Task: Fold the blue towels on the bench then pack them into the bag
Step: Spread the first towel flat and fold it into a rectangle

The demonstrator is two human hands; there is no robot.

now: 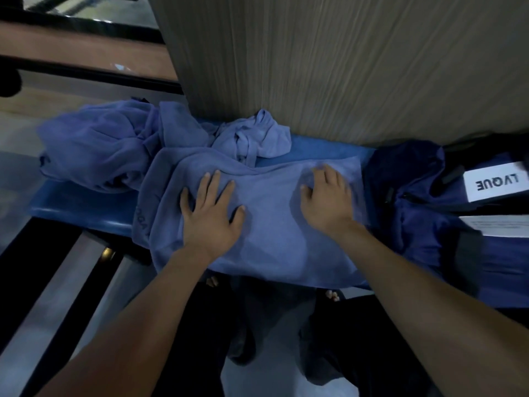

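**Camera Arrangement: Single Head View**

One wide-angle view is provided, taken from the person's head and directed steeply forward and down. The bench point(86, 207) is seen at close range, running left to right across the middle. Both forearms are seen entering from the near edge. A wall panel point(343, 67) fills the far side. No second view is supplied.

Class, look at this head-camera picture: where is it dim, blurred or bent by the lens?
Head view: dim overall, darkest under the bench; the right hand is motion-blurred, the left hand sharper; both lie on the towel; wide-angle bending curves the bench; a small glare spot at upper left.
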